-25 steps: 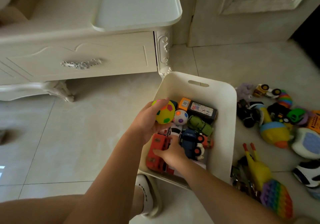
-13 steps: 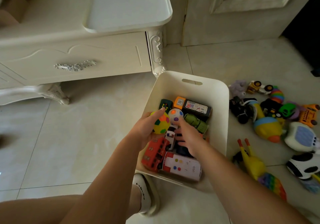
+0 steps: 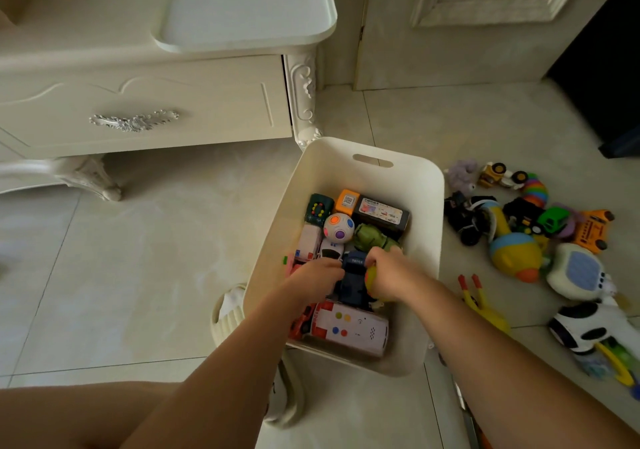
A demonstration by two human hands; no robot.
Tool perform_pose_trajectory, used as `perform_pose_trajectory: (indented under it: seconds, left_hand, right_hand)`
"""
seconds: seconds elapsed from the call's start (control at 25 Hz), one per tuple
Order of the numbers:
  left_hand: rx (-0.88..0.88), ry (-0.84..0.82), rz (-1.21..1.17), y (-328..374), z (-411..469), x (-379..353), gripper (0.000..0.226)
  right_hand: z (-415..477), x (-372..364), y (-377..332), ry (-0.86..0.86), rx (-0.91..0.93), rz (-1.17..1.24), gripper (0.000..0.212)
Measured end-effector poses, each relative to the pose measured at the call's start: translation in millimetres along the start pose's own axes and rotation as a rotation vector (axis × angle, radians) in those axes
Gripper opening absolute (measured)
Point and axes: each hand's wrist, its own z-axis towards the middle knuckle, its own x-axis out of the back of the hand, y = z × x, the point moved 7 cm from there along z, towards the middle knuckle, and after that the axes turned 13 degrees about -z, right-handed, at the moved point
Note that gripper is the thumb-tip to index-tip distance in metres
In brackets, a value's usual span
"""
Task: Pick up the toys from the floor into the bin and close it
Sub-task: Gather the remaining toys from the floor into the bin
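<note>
Inside the white plastic bin (image 3: 367, 178) on the tiled floor, my right hand (image 3: 388, 272) is curled around a yellow spotted ball (image 3: 371, 277). My left hand (image 3: 315, 277) grips the dark blue toy truck (image 3: 353, 275) beside it. More toys (image 3: 516, 226) lie on the floor right of the bin.

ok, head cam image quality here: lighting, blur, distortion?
Head view: dim, soft daylight, no harsh glare; wide-angle bending shows in the cabinet edges; bin and both hands stay fairly sharp; toys at the right edge, like the black-and-white toy, smear toward the corner.
</note>
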Motion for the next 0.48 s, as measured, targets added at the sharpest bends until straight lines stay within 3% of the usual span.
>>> perform_pose_trajectory:
  seconds: [0.16, 0.2, 0.32, 0.48]
  left_hand:
    - [0.026, -0.100, -0.011, -15.6, 18.9, -22.4, 0.044]
    - [0.069, -0.078, -0.160, -18.3, 20.5, -21.0, 0.042]
    - [0.062, -0.035, -0.315, -11.1, 26.4, -12.8, 0.021]
    - [0.123, -0.021, -0.428, -10.9, 27.9, -9.9, 0.023]
  right_hand:
    - [6.1, 11.0, 6.0, 0.108, -0.080, 0.243, 0.059]
    - [8.3, 14.1, 8.6, 0.124, -0.116, 0.353, 0.059]
    - [25.5, 9.4, 3.3, 0.098, -0.206, 0.865, 0.052]
    - [58.3, 23.9, -34.9, 0.013, -0.076, 1.553, 0.042]
